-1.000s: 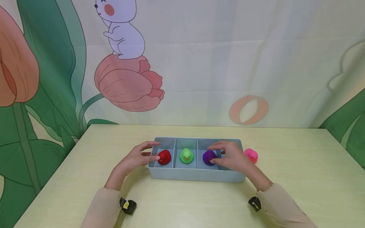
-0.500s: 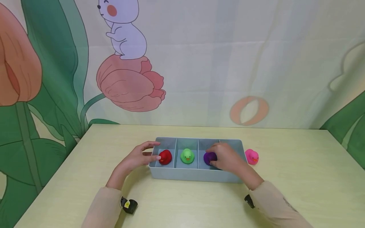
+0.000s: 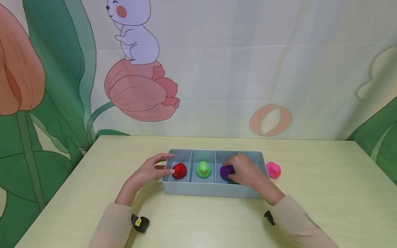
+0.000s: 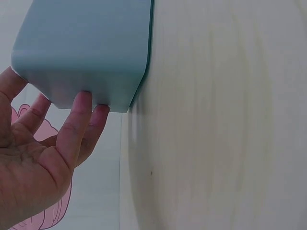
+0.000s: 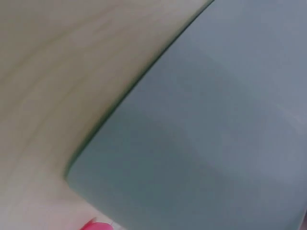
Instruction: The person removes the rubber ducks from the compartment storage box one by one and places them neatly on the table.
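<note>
- Right hand point(image 3: 246, 171) reaches into the grey divided tray point(image 3: 211, 190), fingers curled over and around the purple duck point(image 3: 225, 171); reads as a grip on it, though the fingertips themselves are hidden behind the toy.
- Left hand point(image 3: 148, 171) rests against the tray's left end, fingers straight and relaxed, holding nothing. The left wrist view confirms it: fingertips point(image 4: 82, 103) touch the tray's outer wall point(image 4: 86, 43).
- Purple duck sits in the third compartment from the left, low inside, not lifted clear of the rim.
- Red duck point(image 3: 179, 171) is in the first compartment, green duck point(image 3: 203, 169) in the second. The fourth compartment is largely hidden by the right hand; its contents cannot be told.
- Pink duck point(image 3: 274, 169) stands outside on the table point(image 3: 325, 193), just beside the tray's right wall. The right wrist view shows only a sliver of it point(image 5: 93, 225) under the tray corner.
- Step in hand, as I judge it: handling the purple duck at its slot while the other hand steadies the tray. Whether the duck is being set down or taken up cannot be told.
- Next move calls for a clean vertical path past the dividers, and for the left hand to keep the tray from sliding on the smooth top.
</note>
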Demonstrator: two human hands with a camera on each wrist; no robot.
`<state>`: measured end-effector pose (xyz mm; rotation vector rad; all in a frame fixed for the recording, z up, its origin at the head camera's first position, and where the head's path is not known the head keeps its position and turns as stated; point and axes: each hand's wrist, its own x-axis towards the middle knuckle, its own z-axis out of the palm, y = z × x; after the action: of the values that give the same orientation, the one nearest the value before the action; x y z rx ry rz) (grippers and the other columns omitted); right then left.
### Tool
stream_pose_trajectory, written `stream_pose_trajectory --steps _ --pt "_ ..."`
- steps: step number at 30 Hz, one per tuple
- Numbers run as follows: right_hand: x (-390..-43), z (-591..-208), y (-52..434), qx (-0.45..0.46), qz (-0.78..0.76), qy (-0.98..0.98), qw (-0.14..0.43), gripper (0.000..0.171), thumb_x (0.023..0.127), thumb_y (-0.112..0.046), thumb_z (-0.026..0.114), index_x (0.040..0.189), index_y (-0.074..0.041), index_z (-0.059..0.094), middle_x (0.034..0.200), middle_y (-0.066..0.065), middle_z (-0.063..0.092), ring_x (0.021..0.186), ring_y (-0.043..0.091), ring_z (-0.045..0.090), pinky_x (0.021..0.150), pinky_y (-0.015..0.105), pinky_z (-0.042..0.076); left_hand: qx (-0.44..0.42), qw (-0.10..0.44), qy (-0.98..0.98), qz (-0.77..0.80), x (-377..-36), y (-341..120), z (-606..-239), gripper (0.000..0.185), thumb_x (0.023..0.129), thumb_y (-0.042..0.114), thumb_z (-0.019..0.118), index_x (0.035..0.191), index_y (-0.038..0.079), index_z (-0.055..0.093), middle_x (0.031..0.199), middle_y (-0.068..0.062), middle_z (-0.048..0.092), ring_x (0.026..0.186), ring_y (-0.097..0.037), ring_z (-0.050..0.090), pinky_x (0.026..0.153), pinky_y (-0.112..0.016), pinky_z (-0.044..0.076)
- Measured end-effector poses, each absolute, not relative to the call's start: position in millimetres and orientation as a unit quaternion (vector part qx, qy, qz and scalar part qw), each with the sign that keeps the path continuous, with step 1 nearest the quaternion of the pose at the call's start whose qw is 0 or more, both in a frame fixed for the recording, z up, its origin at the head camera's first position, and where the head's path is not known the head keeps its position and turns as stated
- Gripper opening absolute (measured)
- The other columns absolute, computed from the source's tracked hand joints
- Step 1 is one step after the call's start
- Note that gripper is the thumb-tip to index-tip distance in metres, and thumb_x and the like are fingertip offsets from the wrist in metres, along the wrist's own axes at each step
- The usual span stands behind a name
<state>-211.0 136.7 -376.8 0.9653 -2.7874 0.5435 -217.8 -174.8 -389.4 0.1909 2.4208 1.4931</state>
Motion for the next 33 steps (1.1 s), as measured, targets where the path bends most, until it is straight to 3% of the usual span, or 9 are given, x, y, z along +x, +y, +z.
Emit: stream_pose_trajectory --steps 7,16,33 --pt "-205.5 -373.8 141.5 0.325 0.218 -0.917 0.083 0.026 0.066 0.000 0.076 0.091 0.003 0.070 0.086 0.012 0.068 0.081 0.024 0.062 0.071 0.035 0.051 0.063 0.145 0.842 0.517 -216.4 -175.2 -388.4 0.056 0.080 0.026 0.070 0.130 0.018 0.047 0.139 -0.011 0.037 0.123 -0.040 0.039 0.085 -0.047 0.046" --pt "-197.1 -362.2 146.4 0.293 0.280 -0.913 0.056 0.030 0.069 0.000 0.075 0.098 0.005 0.068 0.095 0.015 0.067 0.090 0.029 0.062 0.073 0.037 0.053 0.061 0.145 0.844 0.513 -216.9 -174.6 -387.8 0.056 0.080 0.025 0.070 0.131 0.017 0.047 0.139 -0.012 0.036 0.122 -0.040 0.040 0.085 -0.047 0.047" --pt "-185.2 -346.6 170.5 0.272 0.382 -0.877 0.103 0.033 0.066 0.004 0.076 0.098 0.000 0.069 0.095 0.012 0.068 0.086 0.025 0.064 0.075 0.040 0.052 0.075 0.148 0.838 0.521 -218.0 -176.2 -391.3 0.058 0.079 0.026 0.071 0.131 0.017 0.047 0.138 -0.010 0.038 0.121 -0.039 0.041 0.084 -0.046 0.047"
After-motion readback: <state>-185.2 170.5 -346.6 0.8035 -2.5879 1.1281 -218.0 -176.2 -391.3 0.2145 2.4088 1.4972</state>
